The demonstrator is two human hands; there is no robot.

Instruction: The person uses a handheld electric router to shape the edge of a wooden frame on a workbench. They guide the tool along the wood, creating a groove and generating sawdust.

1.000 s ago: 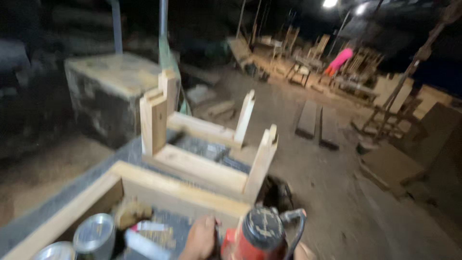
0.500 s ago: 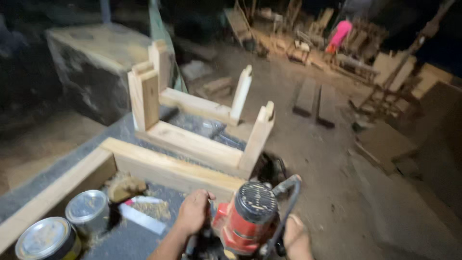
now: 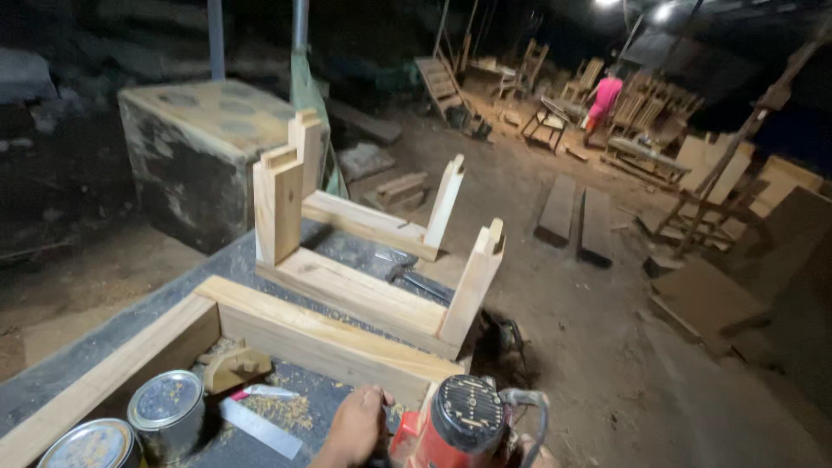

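My left hand (image 3: 355, 426) is at the bottom edge, closed on the left side of a red electric router (image 3: 459, 426) with a black round top and a grey cord loop. Only a sliver of my right hand (image 3: 530, 454) shows, against the router's right side, and its grip is hidden. The router sits by the near corner of a pale wooden frame (image 3: 329, 334) lying on a dark bench (image 3: 130, 338). Behind it lies a bare wooden assembly of rails with upright posts (image 3: 364, 290).
Two round tins (image 3: 165, 407) dusted with sawdust, a small wood block (image 3: 234, 364) and a flat metal blade (image 3: 260, 426) lie inside the frame. A large concrete block (image 3: 208, 147) stands to the left. Planks (image 3: 576, 217) lie on the dirt floor; wooden chairs and a person in pink (image 3: 602, 100) are far back.
The view has tilted down and moved nearer. The router and my hands now sit lower in the frame, with the right hand nearly out of sight. The tins have come into fuller view.
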